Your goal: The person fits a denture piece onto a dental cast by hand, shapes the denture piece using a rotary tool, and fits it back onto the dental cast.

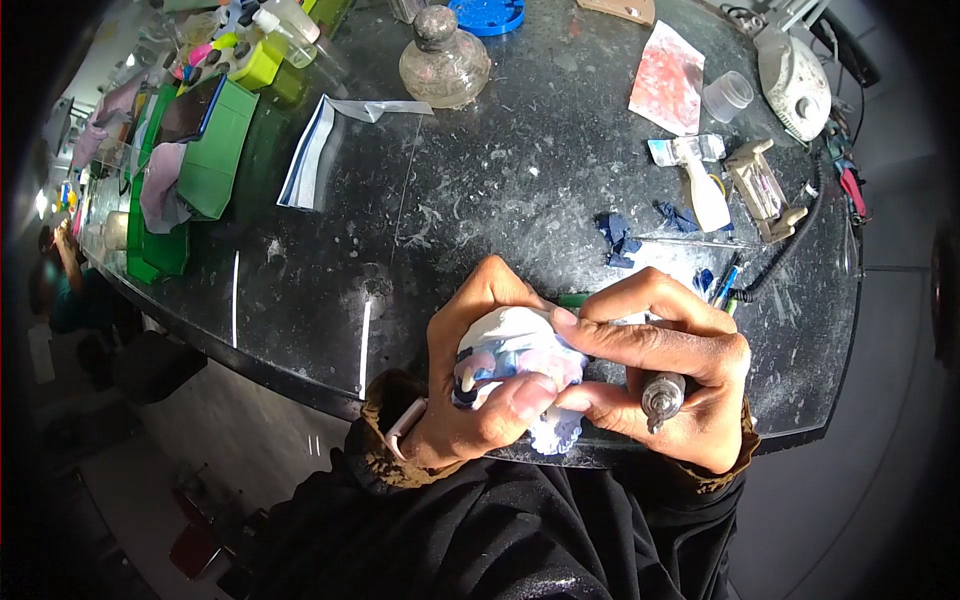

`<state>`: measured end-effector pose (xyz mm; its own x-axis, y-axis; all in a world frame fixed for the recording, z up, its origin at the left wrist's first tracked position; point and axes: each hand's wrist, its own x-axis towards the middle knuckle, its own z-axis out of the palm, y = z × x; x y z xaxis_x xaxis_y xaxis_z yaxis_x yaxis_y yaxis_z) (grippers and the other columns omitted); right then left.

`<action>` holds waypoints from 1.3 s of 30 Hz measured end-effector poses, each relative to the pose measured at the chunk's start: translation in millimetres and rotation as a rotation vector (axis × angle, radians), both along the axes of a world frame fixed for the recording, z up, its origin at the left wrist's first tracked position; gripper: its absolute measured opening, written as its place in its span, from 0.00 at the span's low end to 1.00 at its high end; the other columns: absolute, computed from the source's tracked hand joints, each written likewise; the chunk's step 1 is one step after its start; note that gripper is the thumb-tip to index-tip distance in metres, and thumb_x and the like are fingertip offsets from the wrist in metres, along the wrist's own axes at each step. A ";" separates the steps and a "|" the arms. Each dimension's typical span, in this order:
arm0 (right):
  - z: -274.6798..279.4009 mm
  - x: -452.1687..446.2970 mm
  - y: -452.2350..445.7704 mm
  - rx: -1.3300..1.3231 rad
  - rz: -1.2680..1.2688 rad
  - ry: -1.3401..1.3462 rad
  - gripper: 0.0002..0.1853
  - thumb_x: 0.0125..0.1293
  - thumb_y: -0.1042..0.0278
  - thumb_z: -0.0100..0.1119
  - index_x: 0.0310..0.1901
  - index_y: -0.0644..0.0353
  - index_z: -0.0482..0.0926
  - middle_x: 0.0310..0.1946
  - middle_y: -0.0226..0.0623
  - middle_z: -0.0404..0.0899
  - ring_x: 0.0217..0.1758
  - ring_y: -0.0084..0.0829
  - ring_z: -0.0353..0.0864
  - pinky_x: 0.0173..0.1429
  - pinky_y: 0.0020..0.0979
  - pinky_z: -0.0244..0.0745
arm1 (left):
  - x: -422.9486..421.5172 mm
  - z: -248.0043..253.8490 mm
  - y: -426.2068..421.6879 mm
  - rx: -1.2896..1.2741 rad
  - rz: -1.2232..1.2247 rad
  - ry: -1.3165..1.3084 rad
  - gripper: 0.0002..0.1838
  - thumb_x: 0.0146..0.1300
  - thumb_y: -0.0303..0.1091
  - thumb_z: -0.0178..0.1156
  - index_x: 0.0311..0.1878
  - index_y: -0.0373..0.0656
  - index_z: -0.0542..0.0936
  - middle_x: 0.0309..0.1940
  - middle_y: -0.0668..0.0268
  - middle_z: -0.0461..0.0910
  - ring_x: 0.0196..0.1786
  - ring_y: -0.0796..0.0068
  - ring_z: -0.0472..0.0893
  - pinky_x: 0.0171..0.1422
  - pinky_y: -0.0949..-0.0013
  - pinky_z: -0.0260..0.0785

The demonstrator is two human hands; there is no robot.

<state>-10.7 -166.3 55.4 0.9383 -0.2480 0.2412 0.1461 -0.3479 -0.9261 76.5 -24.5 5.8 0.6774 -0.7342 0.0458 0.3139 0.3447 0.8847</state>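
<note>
A plaster dental model [505,328], with pink and bluish wax-like material and a pale tooth showing on it, is held low over the table's front edge. Wrapped round its left side, my left hand [470,400] presses a thumb against the front. My right hand [690,370] is closed, its thumb and fingertips touching the model's right side. A rotary handpiece [662,398] with a metal nose lies between the right fingers, nose toward me; its body is mostly hidden. Below the thumbs a scalloped whitish-blue part [556,432] sticks out. The fingers cover much of the model.
On the dusty black table [330,250] stand a glass burner [445,75] and a green box [215,150]. To the right lie a white-handled brush [705,190], an articulator [765,190], blue wax scraps [618,238] and a coiled cord [790,262] near a white control unit [795,85]. Another person [75,280] is at far left.
</note>
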 end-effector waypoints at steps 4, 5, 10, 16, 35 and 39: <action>-2.5 -0.7 -1.3 0.002 0.013 -0.018 0.25 0.38 0.65 0.76 0.43 0.64 0.84 0.31 0.38 0.78 0.34 0.28 0.77 0.36 0.26 0.70 | 0.4 0.4 0.6 0.009 -0.011 0.026 0.19 0.46 0.36 0.59 0.38 0.33 0.69 0.27 0.61 0.77 0.31 0.80 0.76 0.36 0.74 0.69; -0.3 -0.3 -0.2 -0.017 -0.014 0.009 0.25 0.39 0.65 0.76 0.43 0.64 0.84 0.32 0.38 0.78 0.34 0.28 0.77 0.36 0.27 0.71 | 0.6 1.9 0.8 0.022 -0.011 0.043 0.19 0.47 0.37 0.59 0.38 0.33 0.69 0.28 0.60 0.77 0.32 0.80 0.76 0.36 0.74 0.69; 6.3 2.1 8.6 -0.254 -0.128 -0.059 0.20 0.46 0.72 0.74 0.45 0.57 0.83 0.35 0.31 0.78 0.22 0.19 0.77 0.22 0.21 0.71 | 4.2 9.5 -0.9 0.003 -0.008 0.077 0.30 0.50 0.54 0.62 0.41 0.35 0.68 0.32 0.62 0.76 0.35 0.79 0.76 0.39 0.75 0.69; 2.9 5.7 10.8 -0.461 -0.195 -0.210 0.13 0.47 0.76 0.71 0.38 0.65 0.83 0.28 0.37 0.80 0.26 0.28 0.83 0.27 0.25 0.80 | 3.9 9.1 0.5 0.102 -0.034 -0.011 0.48 0.50 0.79 0.39 0.45 0.33 0.67 0.36 0.60 0.73 0.43 0.75 0.74 0.48 0.71 0.67; -4.2 3.5 9.1 -0.297 -0.140 -0.197 0.20 0.44 0.67 0.72 0.42 0.58 0.84 0.34 0.31 0.79 0.26 0.23 0.81 0.25 0.22 0.75 | -3.0 7.8 2.7 0.093 0.027 0.075 0.21 0.48 0.42 0.61 0.36 0.36 0.67 0.28 0.63 0.73 0.31 0.82 0.72 0.35 0.75 0.65; 1.0 1.9 6.6 -0.176 -0.099 -0.079 0.25 0.43 0.62 0.75 0.46 0.60 0.83 0.36 0.33 0.78 0.30 0.23 0.81 0.26 0.22 0.75 | -2.7 10.6 3.6 0.036 0.028 0.125 0.21 0.48 0.43 0.60 0.34 0.35 0.66 0.27 0.62 0.72 0.29 0.80 0.72 0.33 0.75 0.65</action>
<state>-8.8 -159.7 56.4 0.8876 -0.2860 0.3611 0.1730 -0.5195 -0.8367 73.8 -20.9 16.4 0.6963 -0.7147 -0.0663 0.4131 0.3235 0.8513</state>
